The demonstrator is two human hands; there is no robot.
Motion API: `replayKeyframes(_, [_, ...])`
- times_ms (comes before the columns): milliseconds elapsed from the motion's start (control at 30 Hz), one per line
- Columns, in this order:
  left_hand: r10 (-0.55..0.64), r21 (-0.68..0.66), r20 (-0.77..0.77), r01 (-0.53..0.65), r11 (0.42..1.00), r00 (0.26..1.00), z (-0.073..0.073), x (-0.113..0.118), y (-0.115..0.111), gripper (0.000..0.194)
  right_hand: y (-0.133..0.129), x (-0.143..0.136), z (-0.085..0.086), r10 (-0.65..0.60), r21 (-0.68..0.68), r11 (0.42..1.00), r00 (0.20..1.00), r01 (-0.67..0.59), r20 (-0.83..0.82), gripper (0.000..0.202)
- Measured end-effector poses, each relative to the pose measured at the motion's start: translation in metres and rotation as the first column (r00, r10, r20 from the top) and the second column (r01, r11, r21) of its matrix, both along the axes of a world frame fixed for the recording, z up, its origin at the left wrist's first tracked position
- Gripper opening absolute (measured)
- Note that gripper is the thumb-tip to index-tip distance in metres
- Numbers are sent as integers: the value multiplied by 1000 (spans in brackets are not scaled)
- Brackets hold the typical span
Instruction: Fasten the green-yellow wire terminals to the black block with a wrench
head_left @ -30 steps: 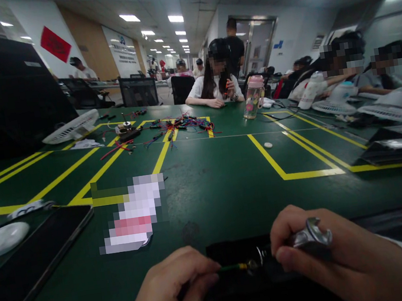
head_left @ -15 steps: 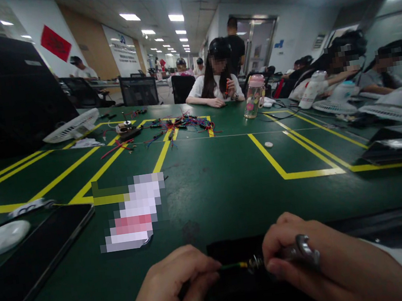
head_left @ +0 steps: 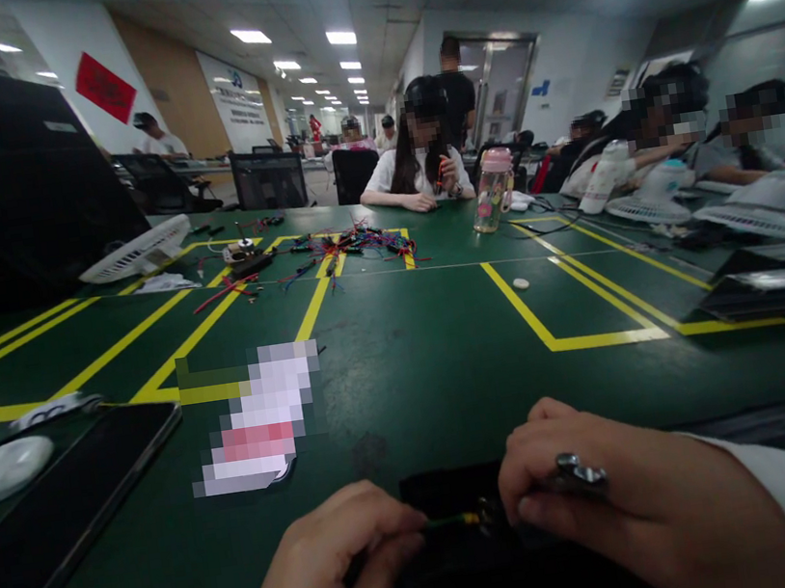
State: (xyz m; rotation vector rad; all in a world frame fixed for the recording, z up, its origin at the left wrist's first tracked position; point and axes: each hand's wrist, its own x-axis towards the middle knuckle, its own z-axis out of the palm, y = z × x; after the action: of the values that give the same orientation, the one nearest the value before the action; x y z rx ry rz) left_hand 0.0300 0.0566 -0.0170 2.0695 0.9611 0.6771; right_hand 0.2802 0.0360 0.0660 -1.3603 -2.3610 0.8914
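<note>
At the bottom centre, my left hand (head_left: 348, 553) is closed, its thumb and fingertips pinching a thin green and yellow wire (head_left: 450, 521). The wire's yellow end meets a small metal fitting (head_left: 486, 511), which is dark and hard to make out. Just right of the fitting, my right hand (head_left: 595, 489) is wrapped round a silvery wrench (head_left: 580, 474). One forked end of the wrench sticks out above the thumb; its other end is hidden by the fingers. Under both hands lies a black object (head_left: 449, 486), its shape lost in shadow.
On the green table (head_left: 402, 361) lie a phone (head_left: 80, 513), a white oval object (head_left: 5, 472) and a blurred-out pale item (head_left: 264, 419). Farther off are a heap of wires (head_left: 356, 241), a pink-lidded bottle (head_left: 493, 190) and a seated person (head_left: 411, 170). A black screen-like panel (head_left: 4, 183) stands left.
My right hand has shifted slightly up and left and has turned, so the wrench's forked end now shows at a flatter angle. My left hand keeps its pinch almost in place.
</note>
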Motion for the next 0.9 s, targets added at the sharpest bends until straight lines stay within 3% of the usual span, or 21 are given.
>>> replayKeyframes(167, [11,10,-3,-11,1000,1000,0,0,0,19,-4,6,3,-189,105,976,982,189,-15,13])
replayKeyframes(367, [17,-14,12,-17,1000,1000,-1,-1,-2,19,-13,1,-2,-241,68,969,969,238,49,18])
replayKeyframes(500, [17,-21,8,-16,1000,1000,0,-1,-1,20,-11,-5,-6,-224,-23,974,969,227,107,18])
replayKeyframes(700, [20,-30,1,-20,999,1000,1,1,0,20,-8,-5,-11,-161,69,985,987,160,12,15])
replayKeyframes(900, [17,-53,11,-16,998,1000,1,0,-2,20,-5,-4,1,-84,10,996,994,83,72,14])
